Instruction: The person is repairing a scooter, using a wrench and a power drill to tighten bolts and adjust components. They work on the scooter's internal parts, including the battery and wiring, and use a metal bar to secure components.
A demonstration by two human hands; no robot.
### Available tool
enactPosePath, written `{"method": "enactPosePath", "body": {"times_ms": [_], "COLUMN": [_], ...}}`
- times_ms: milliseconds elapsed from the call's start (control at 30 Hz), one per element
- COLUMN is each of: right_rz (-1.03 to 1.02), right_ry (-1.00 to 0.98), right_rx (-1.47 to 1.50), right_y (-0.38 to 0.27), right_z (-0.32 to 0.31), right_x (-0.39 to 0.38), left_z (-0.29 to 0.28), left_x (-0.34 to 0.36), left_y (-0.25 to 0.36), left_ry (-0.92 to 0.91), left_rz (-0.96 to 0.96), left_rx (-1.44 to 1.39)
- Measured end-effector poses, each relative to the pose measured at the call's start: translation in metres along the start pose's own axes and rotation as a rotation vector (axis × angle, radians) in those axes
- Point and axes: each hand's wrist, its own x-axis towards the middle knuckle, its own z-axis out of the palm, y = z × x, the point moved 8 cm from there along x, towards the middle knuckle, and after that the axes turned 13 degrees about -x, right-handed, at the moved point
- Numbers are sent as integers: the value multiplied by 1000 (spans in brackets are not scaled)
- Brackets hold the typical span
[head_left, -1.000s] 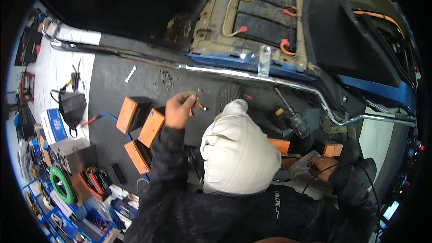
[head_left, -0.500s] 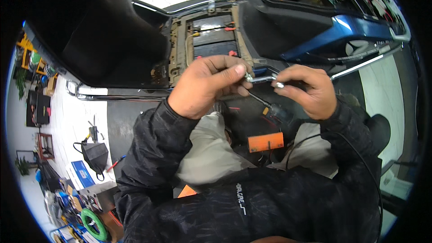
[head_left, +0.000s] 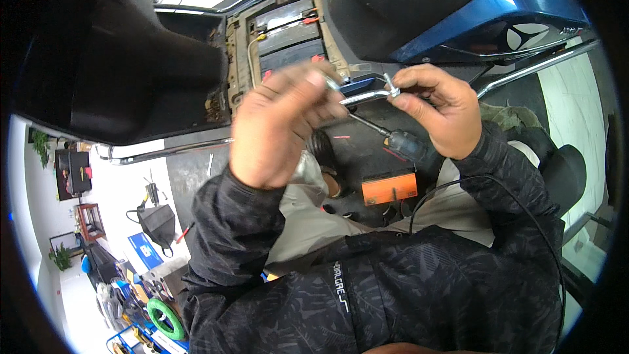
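Note:
My right hand (head_left: pixel 438 110) pinches a small silver bolt (head_left: pixel 391 85) between thumb and fingers, its shank pointing up. To its left, my left hand (head_left: pixel 278 121) is smeared by motion. A small shiny metal piece (head_left: pixel 332 83) shows at its thumb and fingertip, too blurred to name. A chrome bar (head_left: pixel 364 97) runs in the gap between both hands; I cannot tell whether either touches it. Beyond them lies the open floorboard bay of a blue and black scooter, with dark batteries (head_left: pixel 288 38) and red and yellow leads inside.
A black power tool (head_left: pixel 406 144) with a long shaft and an orange box (head_left: pixel 389 189) lie on the floor below my hands. A dark cable crosses my right sleeve. At the left are a black bag (head_left: pixel 157 224), a blue and white box (head_left: pixel 144 251) and a green ring (head_left: pixel 164 319).
My hands, close together before, are now farther apart. My left hand has moved left and blurs. The bolt in my right hand now points upward. The view has shifted.

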Motion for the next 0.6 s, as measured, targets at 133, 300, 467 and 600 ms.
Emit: {"method": "enactPosePath", "body": {"times_ms": [133, 300, 467, 600], "right_rz": [-61, -124, -101, -106], "right_ry": [-39, -55, -27, -6], "right_rx": [-98, -146, -131, -129], "right_y": [-2, -4, 3, 8], "right_z": [-6, -13, -18, -21], "right_x": [-5, -4, -2, 0], "left_z": [8, 21, 24, 22], "left_x": [13, 28, 37, 42], "left_y": [-44, -51, -58, -59], "left_ry": [-8, -81, -92, -75], "left_rz": [-188, -266, -293, -295], "left_rx": [150, 241, 103, 127]}}
